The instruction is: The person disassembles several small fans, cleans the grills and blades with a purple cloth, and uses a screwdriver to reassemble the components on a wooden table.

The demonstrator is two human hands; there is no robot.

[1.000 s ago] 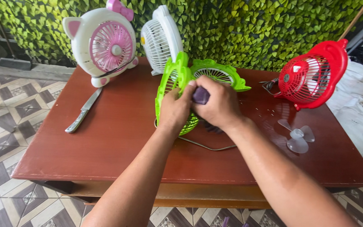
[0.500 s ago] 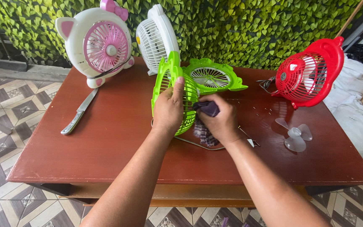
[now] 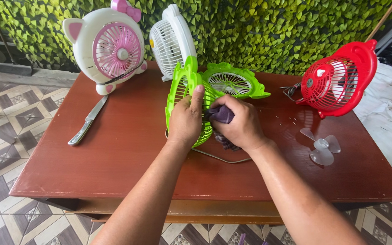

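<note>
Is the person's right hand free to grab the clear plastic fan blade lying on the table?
Probably not at once: the right hand grips a purple cloth against the green fan. The clear fan blade lies unobstructed on its side.

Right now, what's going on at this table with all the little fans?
A person's left hand steadies an upright green plastic fan body on the reddish-brown wooden table, while the right hand presses a dark purple cloth against it. The green grille cover lies flat behind. A clear loose fan blade and a metal knife lie aside.
</note>
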